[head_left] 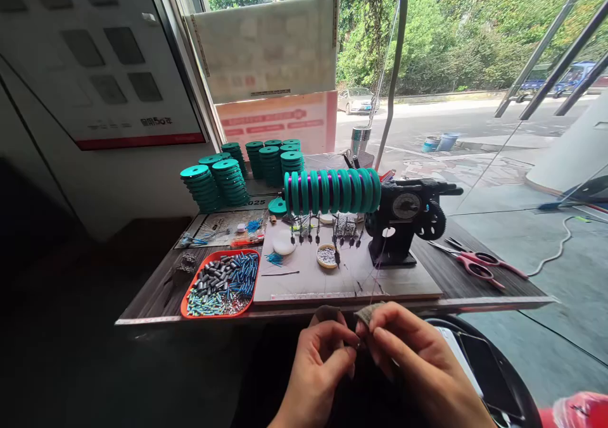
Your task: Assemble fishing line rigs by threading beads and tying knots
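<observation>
- Fingers of the left hand (317, 358) pinched together; anything between them is too small to tell;
- fingers of the right hand (415, 350) curled just beside them, greyish cloth (368, 314) at the tips; whether gripped, I cannot tell;
- fine thread (375, 282) just beyond the fingers;
- red tray (216, 314) on the table (456, 285), leftward beyond the fingers;
- black geared machine (403, 209) with teal spools (332, 192), farther beyond.

"How does the thin purple thread (373, 283) run?"
"It descends, nearly straight, toward the right hand (412, 347)."
"And the small, olive-grey, cloth-like piece (367, 314)?"
"It is tilted, and it touches this hand."
</observation>
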Demonstrator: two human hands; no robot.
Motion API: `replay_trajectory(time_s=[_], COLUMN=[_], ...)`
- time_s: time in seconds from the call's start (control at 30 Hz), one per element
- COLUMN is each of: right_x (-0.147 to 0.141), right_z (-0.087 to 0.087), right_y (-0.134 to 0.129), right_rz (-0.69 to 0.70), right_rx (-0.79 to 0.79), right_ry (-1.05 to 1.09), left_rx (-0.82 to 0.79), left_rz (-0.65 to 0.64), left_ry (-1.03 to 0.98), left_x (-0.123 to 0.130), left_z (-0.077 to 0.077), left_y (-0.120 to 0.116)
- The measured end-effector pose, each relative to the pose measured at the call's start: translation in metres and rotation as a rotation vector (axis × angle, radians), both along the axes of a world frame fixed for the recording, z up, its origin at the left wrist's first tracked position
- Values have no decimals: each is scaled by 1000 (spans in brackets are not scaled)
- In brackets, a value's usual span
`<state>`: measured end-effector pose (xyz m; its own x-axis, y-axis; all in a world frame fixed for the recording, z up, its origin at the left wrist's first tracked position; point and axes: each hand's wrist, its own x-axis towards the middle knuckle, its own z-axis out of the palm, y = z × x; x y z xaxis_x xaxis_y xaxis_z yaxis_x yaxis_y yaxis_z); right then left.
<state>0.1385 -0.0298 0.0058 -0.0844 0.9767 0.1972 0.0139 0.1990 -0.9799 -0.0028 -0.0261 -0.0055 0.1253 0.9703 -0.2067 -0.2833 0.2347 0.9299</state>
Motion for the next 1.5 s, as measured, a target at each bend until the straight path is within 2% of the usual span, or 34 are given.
replay_trajectory(time_s=[0.03, 0.17, 0.23, 0.37, 0.7, 0.9, 1.0, 1.07, 1.3, 1.5], right_x=[1, 10, 13, 15, 13, 13, 14, 15, 10, -3], right_z=[0, 2, 5, 8, 11, -1, -5, -4, -8, -14], right_y=[0, 1, 3, 5, 5, 3, 5, 6, 0, -1], right_rz=[-35, -247, -250, -202, -201, -158, -104, -95, -107, -138], right_rx=[92, 711, 873, 978, 1048, 1089, 1076, 1008, 300, 70], right_ry=[-76, -583, -770, -929, -1008, -1028, -971, -886, -330, -159], left_rx=[9, 35, 36, 41, 46, 40, 47, 61, 98, 80], left_rz=[-13, -54, -60, -64, -58, -54, -26, -6, -30, -28], left_ry=[0, 23, 24, 17, 15, 6, 5, 22, 50, 63], left_x=[0, -1, -2, -3, -3, -3, -1, 0, -1, -2], left_z=[-1, -4, -5, -7, -5, -5, -5, -4, -2, -4], left_y=[1, 2, 2, 1, 1, 1, 1, 2, 4, 3])
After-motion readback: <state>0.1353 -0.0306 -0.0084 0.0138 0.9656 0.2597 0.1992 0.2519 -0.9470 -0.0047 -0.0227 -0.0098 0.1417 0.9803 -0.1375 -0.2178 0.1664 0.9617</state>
